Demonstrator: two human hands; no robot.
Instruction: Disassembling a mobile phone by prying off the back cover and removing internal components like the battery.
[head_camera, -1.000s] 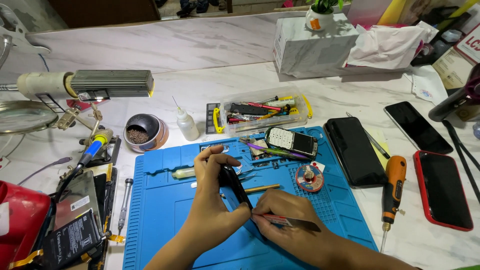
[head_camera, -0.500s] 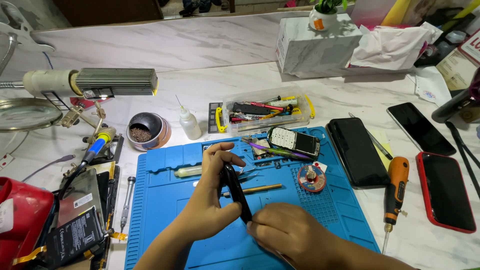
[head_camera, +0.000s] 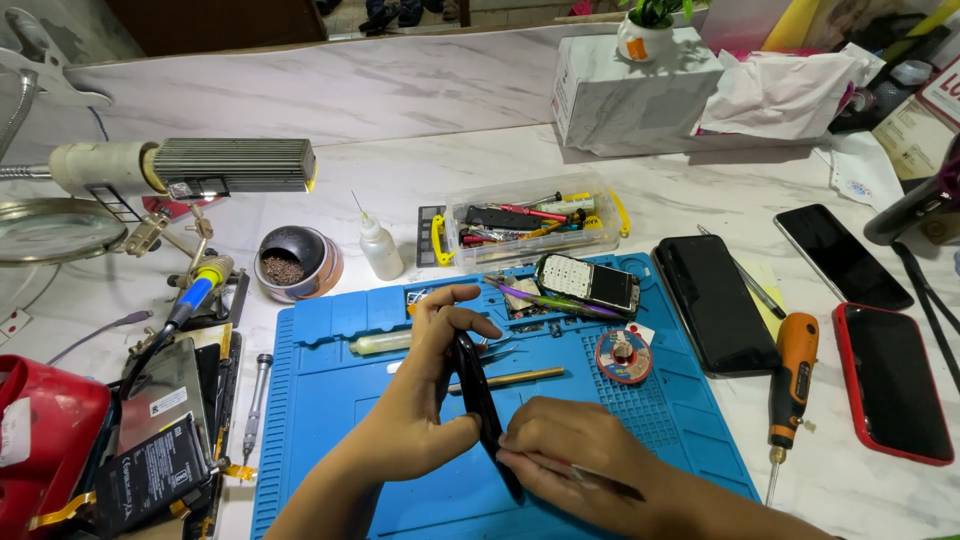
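My left hand (head_camera: 425, 395) grips a black phone (head_camera: 478, 395) held on edge over the blue work mat (head_camera: 330, 400), fingers curled over its top end. My right hand (head_camera: 570, 465) rests against the phone's lower edge and pinches a thin metal tool (head_camera: 600, 480) whose tip meets that edge. A thin yellowish stick (head_camera: 520, 377) lies on the mat just behind the phone.
On the mat lie a small opened phone (head_camera: 588, 281), a solder-wire spool (head_camera: 623, 355) and purple tweezers (head_camera: 545, 297). Behind stand a clear tool box (head_camera: 530, 218), a dropper bottle (head_camera: 379, 246) and a bowl (head_camera: 295, 262). Phones (head_camera: 715, 300) and an orange screwdriver (head_camera: 795, 375) lie right; batteries (head_camera: 160, 440) left.
My right hand has slid left and closer to the phone's lower edge with the tool. The left hand keeps its grip, and the view has shifted slightly.
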